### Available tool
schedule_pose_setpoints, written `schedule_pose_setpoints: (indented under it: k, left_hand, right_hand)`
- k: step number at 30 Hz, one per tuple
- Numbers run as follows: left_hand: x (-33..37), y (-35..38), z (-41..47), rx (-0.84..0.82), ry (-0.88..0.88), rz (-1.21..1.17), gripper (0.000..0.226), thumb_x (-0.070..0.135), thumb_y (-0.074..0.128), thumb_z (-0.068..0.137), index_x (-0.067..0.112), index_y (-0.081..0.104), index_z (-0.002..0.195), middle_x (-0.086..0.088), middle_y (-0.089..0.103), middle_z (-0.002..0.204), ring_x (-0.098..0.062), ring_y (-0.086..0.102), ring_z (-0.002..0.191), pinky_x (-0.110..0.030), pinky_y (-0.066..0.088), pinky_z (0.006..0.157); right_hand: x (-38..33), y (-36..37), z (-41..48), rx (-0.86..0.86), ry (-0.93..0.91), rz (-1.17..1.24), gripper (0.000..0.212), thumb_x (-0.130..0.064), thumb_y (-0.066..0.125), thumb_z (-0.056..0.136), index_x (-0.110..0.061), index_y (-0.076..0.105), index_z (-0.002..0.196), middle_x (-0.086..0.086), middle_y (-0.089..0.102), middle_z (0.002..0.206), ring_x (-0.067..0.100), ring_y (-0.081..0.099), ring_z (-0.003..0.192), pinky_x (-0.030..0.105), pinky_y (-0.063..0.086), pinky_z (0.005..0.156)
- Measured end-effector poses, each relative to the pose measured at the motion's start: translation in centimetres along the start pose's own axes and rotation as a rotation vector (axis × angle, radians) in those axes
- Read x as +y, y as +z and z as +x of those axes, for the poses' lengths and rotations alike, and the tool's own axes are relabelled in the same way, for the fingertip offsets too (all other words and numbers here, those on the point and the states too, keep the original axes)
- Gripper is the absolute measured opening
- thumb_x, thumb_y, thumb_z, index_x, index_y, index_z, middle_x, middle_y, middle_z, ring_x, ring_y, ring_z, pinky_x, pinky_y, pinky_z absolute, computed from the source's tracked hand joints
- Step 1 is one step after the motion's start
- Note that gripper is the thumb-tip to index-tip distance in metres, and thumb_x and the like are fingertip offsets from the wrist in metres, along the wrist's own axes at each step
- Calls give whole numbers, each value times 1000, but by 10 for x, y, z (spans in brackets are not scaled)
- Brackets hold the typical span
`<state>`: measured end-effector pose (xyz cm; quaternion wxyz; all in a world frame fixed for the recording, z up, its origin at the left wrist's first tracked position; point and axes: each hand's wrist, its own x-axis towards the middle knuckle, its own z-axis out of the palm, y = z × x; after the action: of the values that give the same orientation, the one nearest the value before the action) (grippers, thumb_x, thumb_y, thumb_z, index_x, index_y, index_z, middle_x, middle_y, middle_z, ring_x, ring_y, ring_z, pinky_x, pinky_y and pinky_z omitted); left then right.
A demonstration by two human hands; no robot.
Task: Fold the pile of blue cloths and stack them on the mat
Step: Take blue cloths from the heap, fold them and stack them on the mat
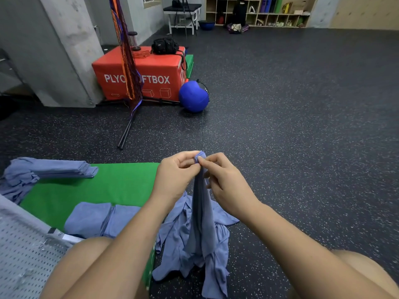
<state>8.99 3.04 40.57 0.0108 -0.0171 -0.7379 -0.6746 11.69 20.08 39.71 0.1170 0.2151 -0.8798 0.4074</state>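
Together, left grip point(175, 175) and right grip point(225, 183) pinch cloth point(201, 223).

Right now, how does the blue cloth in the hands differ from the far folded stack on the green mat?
The held blue cloth hangs crumpled, pinched by left hand and right hand; the far folded blue stack lies flat, layered. The cloth is off the green mat; the stack on it. Same colour.
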Motion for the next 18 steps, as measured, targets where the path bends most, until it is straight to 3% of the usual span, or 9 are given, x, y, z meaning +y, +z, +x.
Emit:
schedule_pose_setpoints:
  k: [3, 6, 8, 11, 13, 16, 18]
  left_hand:
    - [1, -2, 0, 18, 35, 37, 33, 0, 75, 93, 19, 79, 120, 1, 84, 102, -17, 78, 106, -43, 59, 105]
    - [6, -3, -1, 16, 76, 76, 31, -1, 71, 93, 19, 82, 113, 2, 84, 99, -16, 79, 103, -43, 60, 103]
    - [10, -2, -2, -31, 104, 107, 33, -3, 68, 92, 21, 82, 110, 2, 83, 97, -14, 78, 97, -44, 60, 101]
    - [10, -2, -1, -119, 127, 139, 27, 3, 69, 93, 23, 77, 109, -1, 83, 95, -16, 73, 89, -51, 56, 100]
    - [6, -3, 2, -155, 133, 169, 21, 15, 70, 89, 26, 67, 107, -2, 82, 94, -20, 68, 87, -56, 54, 97]
    - [1, -4, 4, -168, 162, 228, 26, 25, 72, 86, 29, 52, 104, -1, 81, 94, -21, 68, 86, -60, 55, 94]
    - [-3, -3, 3, -136, 197, 241, 29, 27, 74, 87, 28, 49, 102, 2, 81, 94, -20, 75, 89, -57, 57, 94]
  right_hand:
    - [1, -5, 1, -1, -26, -16, 62, -31, 32, 96, -19, 63, 148, -4, 55, 125, 14, 64, 101, 38, 57, 90]
    - [3, -13, 4, 83, -70, -74, 42, -24, 49, 100, -22, 70, 136, -6, 58, 117, 13, 62, 97, 36, 54, 85]
    - [6, -19, 10, 155, -47, -103, 33, -19, 68, 97, -22, 67, 130, -7, 57, 119, 14, 60, 109, 40, 53, 93]
    - [10, -28, 15, 91, 16, -107, 49, -36, 77, 94, -30, 59, 139, -15, 59, 134, 8, 54, 130, 45, 43, 110]
    - [14, -31, 16, 13, 19, -57, 37, -38, 78, 94, -34, 67, 130, -22, 67, 125, 4, 59, 124, 43, 44, 109]
    - [17, -38, 20, -28, 69, 14, 10, -36, 79, 95, -33, 72, 101, -19, 71, 96, 8, 65, 102, 36, 50, 92]
    - [19, -42, 23, -8, 58, 4, 13, -36, 78, 96, -31, 68, 91, -16, 68, 88, 10, 63, 94, 36, 50, 87]
